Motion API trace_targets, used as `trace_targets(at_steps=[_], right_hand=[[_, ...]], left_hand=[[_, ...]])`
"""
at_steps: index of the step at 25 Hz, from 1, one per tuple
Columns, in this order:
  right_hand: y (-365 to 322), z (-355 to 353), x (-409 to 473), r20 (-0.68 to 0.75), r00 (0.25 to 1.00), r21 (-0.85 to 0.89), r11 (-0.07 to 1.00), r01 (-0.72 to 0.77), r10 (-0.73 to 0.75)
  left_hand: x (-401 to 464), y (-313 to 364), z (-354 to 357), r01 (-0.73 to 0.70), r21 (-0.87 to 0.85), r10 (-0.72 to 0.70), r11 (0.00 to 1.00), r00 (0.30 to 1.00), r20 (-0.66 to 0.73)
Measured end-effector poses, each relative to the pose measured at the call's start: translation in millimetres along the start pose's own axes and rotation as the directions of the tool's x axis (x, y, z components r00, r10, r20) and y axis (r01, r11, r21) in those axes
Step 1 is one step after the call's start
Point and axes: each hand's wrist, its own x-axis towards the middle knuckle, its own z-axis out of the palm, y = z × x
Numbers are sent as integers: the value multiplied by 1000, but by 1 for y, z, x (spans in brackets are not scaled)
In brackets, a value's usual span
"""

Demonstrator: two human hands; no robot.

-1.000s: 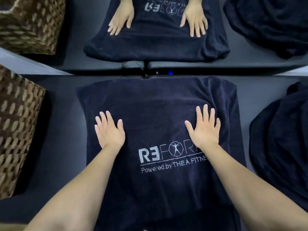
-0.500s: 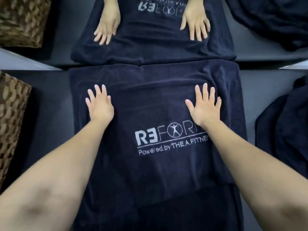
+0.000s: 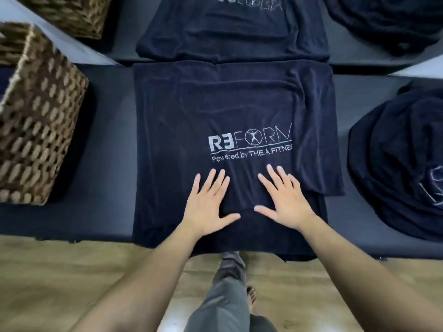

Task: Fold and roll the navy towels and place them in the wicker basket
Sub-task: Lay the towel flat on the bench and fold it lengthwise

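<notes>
A navy towel (image 3: 215,109) with a white REFORM logo lies flat on the dark table, folded lengthwise, its right flap overlapping the logo's end. My left hand (image 3: 208,202) and my right hand (image 3: 284,200) rest flat on its near part just below the logo, fingers spread, thumbs pointing toward each other. The wicker basket (image 3: 40,121) stands at the table's left. A heap of unfolded navy towels (image 3: 402,164) lies at the right.
A mirror runs along the table's far edge and reflects the towel (image 3: 230,27), the basket (image 3: 79,13) and the heap (image 3: 388,20). The table's near edge (image 3: 72,236) borders a wooden floor (image 3: 60,283). My legs show below the table.
Both hands slid back toward me from the towel's far half to just below the logo and came closer together. The view pulled back, showing the floor and my legs.
</notes>
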Motion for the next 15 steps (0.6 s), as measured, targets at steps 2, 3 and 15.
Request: trace_targets(at_steps=[2,3,15], right_hand=[[8,5,-28,12,1000,-61,998,-3,3],[10,7,-34,-32,998,-67,996,-51,49],[20,-1,4,-345,700,366,776,-513,626]], left_hand=[[-27,8,10,-41,41,40,998,999,19],[-31,7,13,-24,63,25,998,1000,-19],[-22,-41,21,129,-397,-284,909,888,-361]])
